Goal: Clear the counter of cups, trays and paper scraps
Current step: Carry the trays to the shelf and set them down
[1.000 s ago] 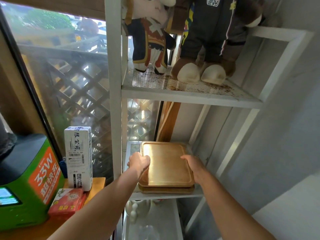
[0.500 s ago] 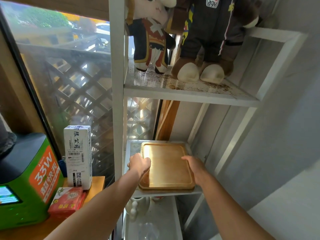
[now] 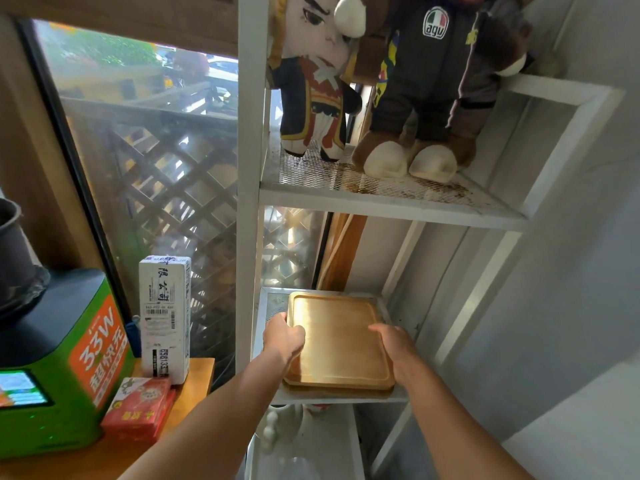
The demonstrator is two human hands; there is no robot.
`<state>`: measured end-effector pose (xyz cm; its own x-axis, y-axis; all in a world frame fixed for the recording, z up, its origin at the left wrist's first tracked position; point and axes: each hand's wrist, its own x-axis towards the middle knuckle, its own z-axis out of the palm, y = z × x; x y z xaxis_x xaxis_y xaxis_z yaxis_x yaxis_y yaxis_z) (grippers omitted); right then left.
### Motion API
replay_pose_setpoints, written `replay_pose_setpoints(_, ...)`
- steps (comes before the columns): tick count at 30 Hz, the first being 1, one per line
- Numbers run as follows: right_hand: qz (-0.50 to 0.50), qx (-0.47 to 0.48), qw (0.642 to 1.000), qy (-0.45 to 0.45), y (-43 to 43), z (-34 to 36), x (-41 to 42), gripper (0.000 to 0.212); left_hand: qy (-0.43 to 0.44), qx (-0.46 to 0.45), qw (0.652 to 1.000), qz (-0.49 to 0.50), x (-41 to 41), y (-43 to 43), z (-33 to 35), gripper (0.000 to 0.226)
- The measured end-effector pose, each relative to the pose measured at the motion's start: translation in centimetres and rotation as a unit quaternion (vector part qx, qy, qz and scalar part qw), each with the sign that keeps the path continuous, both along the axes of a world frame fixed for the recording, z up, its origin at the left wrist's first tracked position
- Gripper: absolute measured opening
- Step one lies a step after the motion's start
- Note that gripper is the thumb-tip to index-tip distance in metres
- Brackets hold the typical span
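Note:
A rectangular wooden tray (image 3: 339, 337) lies on the middle shelf (image 3: 332, 398) of a white metal rack, stacked on another wooden tray whose front edge shows beneath it. My left hand (image 3: 282, 337) grips the top tray's left edge, with fingers curled over the rim. My right hand (image 3: 394, 344) holds its right edge, palm against the side. Both forearms reach up from the bottom of the view.
Two plush dolls (image 3: 415, 98) stand on the mesh upper shelf (image 3: 381, 192). The rack's post (image 3: 247, 202) stands left of the tray. On the wooden counter (image 3: 194, 375) at left are a green charging station (image 3: 62, 368), a white box (image 3: 164, 317) and red packets (image 3: 140, 407). White items sit on the lower shelf.
The tray has slid further back onto the shelf, over the one beneath it. Both hands stay on its sides.

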<state>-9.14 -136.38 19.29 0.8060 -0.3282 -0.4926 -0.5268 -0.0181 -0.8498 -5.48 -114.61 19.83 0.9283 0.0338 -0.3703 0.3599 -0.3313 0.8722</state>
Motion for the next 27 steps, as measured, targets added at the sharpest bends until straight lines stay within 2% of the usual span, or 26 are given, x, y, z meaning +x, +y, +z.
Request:
replay_pose_setpoints(6, 0.000, -0.006, 1.000, -0.004, -0.3, -0.5, 1.0, 0.036, -0.007, -0.007, 1.000, 0.028, 1.1, -0.1, -0.1, 0.037)
replay_pose_setpoints(15, 0.024, -0.043, 0.999, -0.001, -0.3, -0.5, 0.7, 0.031, -0.007, -0.014, 1.000, 0.015, 0.5, -0.2, -0.5, 0.040)
replay_pose_setpoints(18, 0.028, -0.046, 0.999, -0.001, -0.1, -0.3, 0.5, 0.028, -0.008, -0.004, 1.000, 0.003, 0.2, 0.0, -0.5, 0.048)
replay_pose_setpoints(22, 0.029, -0.108, 0.994, -0.002, 0.6, 0.0, 0.1, 0.043, -0.015, 0.010, 1.000, -0.015, -0.5, 0.1, -0.1, 0.056)
replay_pose_setpoints(27, 0.039, -0.227, 0.973, -0.008, 2.3, 1.7, -1.4, 0.062, -0.030, 0.058, 0.997, -0.031, -1.8, 0.1, 0.8, 0.050)
